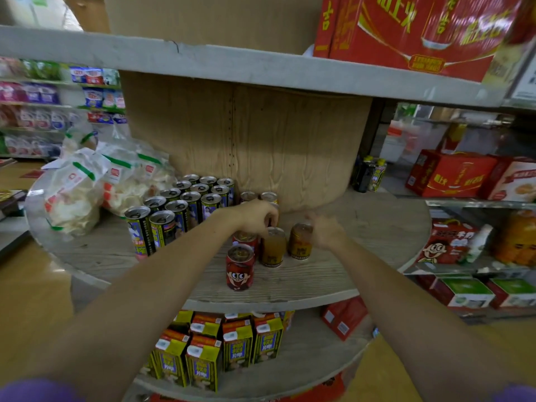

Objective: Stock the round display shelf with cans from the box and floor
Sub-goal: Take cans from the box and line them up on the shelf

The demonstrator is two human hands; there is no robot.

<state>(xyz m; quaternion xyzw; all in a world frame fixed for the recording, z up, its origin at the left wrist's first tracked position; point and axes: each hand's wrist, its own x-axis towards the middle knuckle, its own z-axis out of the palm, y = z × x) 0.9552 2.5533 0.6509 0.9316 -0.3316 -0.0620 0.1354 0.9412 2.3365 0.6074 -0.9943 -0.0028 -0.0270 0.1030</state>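
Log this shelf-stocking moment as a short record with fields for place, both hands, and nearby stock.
place: middle tier of the round wooden shelf
left hand: left hand fingers curled over the top of an amber can
right hand: right hand blurred, at the top of a second amber can
front: red cartoon can upright
left of them: block of dark tall cans, then snack bags
tier below: yellow cartons

Right of the gold cans [300,242] the round shelf [362,227] lies bare, so my fingers can pass there. Left of them, tall cans [179,210] and snack bags [87,187] crowd it; behind, the wooden core [246,140] blocks.
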